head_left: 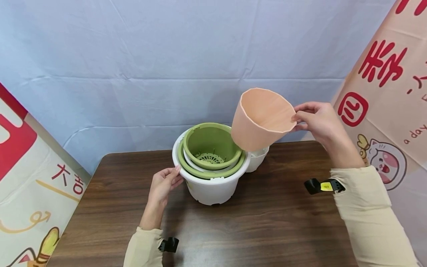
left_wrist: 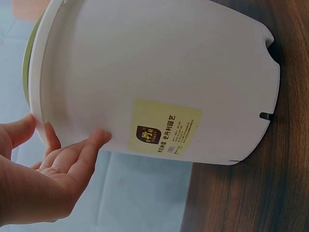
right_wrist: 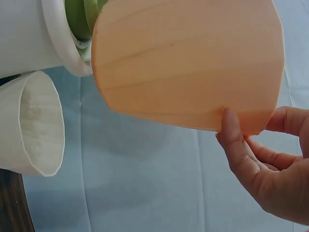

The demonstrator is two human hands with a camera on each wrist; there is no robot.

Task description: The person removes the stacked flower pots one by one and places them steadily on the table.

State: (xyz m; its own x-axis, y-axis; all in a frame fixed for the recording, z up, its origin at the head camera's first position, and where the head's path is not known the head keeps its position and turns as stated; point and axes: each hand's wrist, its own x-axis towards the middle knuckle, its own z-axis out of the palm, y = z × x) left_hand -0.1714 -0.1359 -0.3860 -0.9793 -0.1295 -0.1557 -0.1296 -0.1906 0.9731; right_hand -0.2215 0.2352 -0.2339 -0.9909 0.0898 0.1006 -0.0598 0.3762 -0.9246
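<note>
In the head view my right hand [head_left: 315,120] pinches the rim of a peach flower pot [head_left: 251,129], which is raised and tilted beside the nested pots. The right wrist view shows thumb and fingers on either side of that rim. My left hand [head_left: 165,185] grips the rim of a large white flower pot [head_left: 213,191] standing on the table. Its thumb lies at the rim and its fingers against the wall, near a yellow-green label [left_wrist: 166,128]. Nested inside the white pot are green pots [head_left: 213,133], the innermost with a slotted bottom.
A smaller white pot [right_wrist: 34,125] stands behind and to the right of the large one, partly hidden in the head view. The brown wooden table [head_left: 267,222] ends at a pale blue cloth backdrop [head_left: 150,74]. Printed cloths [head_left: 383,92] hang at both sides.
</note>
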